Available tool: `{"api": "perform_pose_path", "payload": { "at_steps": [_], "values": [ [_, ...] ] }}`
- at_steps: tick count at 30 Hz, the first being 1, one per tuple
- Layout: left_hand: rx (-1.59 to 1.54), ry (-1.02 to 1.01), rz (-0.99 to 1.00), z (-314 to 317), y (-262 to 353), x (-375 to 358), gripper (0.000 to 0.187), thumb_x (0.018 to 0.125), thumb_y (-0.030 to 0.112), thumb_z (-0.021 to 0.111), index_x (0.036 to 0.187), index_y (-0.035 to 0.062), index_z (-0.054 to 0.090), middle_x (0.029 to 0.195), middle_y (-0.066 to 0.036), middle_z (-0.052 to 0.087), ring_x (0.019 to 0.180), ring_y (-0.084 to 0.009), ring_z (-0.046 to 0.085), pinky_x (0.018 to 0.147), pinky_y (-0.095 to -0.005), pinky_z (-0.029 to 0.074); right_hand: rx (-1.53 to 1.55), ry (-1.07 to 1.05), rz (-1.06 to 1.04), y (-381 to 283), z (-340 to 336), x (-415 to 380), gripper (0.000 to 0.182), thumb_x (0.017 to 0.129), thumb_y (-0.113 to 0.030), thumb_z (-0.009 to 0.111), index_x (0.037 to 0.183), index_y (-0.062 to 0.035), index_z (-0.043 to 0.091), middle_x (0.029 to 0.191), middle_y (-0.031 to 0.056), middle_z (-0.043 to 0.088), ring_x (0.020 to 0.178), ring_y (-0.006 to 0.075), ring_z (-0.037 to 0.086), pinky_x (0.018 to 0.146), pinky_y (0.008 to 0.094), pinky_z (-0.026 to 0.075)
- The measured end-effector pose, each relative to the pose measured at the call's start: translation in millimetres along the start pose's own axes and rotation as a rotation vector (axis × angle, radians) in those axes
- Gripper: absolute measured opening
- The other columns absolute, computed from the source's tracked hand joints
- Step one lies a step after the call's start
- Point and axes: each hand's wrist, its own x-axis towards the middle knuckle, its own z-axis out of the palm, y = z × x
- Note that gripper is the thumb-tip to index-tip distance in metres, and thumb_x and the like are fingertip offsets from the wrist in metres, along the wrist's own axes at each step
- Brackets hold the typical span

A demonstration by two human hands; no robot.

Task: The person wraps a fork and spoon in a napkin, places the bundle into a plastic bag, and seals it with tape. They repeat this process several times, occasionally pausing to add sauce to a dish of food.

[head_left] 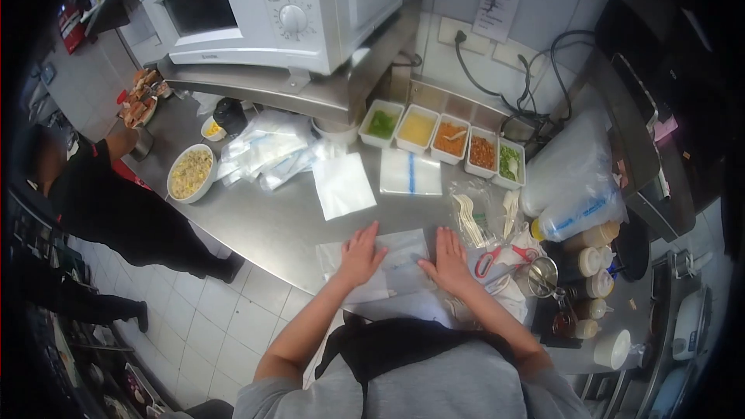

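Observation:
My left hand (pixel 362 257) lies flat, fingers stretched out, on a clear plastic bag (pixel 403 245) at the front edge of the steel counter. On the bag's right side my right hand (pixel 448 262) also rests flat with its fingers extended. Something white, perhaps paper, shows through the plastic near my left wrist. Just beyond my left hand lies a white paper sheet (pixel 343 186). A stack of clear bags with a blue stripe (pixel 410 173) sits farther back. Right of my right hand are red-handled scissors (pixel 489 262) and a bag of wooden forks (pixel 467 221).
Several white tubs of toppings (pixel 419 126) line the wall below a microwave (pixel 256 12) on a steel shelf. A bowl of mixed food (pixel 192 174) stands at left, near a person in black (pixel 116 194). Sauce bottles (pixel 594 264) crowd the right side.

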Motion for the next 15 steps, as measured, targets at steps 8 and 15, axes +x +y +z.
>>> {"api": "perform_pose_path", "payload": {
  "at_steps": [8,15],
  "values": [
    [0.116,-0.359,0.214,-38,-19,38,0.025,0.077,0.025,0.065,0.094,0.0105,0.056,0.102,-0.008,0.053,0.101,-0.0281,0.048,0.086,-0.043,0.037,-0.129,-0.195,-0.458,-53,-11,71,0.064,0.071,-0.027,0.067,0.128,-0.0094,0.043,0.124,0.0136,0.048,0.126,0.0335,0.034,0.104,0.0494,0.023],
    [0.106,-0.745,-0.131,-98,-22,33,0.051,0.076,0.034,0.068,0.114,0.0106,0.043,0.12,-0.015,0.049,0.121,-0.0324,0.039,0.09,-0.036,0.04,0.172,-0.531,-0.31,-19,-45,102,0.048,0.064,-0.029,0.07,0.107,-0.0097,0.06,0.106,0.0109,0.061,0.114,0.0277,0.047,0.098,0.0526,0.029]
  ]
}}
